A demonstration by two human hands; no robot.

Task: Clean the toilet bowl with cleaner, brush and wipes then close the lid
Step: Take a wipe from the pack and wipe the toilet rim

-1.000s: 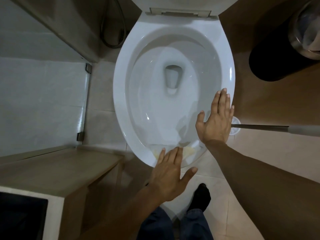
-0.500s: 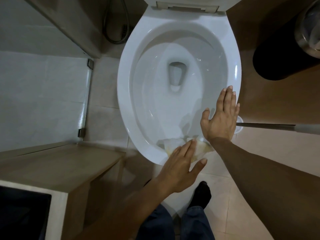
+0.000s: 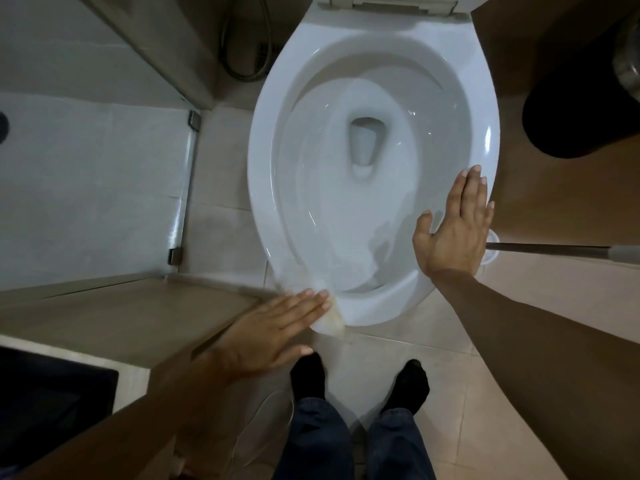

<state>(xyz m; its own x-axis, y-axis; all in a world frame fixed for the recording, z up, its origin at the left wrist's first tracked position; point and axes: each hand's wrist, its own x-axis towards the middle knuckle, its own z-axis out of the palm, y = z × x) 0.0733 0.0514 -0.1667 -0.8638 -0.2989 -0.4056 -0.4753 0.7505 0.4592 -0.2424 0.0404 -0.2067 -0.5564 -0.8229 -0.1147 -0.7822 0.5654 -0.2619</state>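
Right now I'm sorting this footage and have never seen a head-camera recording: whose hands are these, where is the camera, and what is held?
There is no machine here. The camera sits on a person's head, looking down at an open toilet. The left hand, blurred, presses a wipe flat against the front rim. The right hand rests flat on the right side of the rim and holds nothing. A brush handle pokes in from the right. The person's feet stand on the tiled floor.
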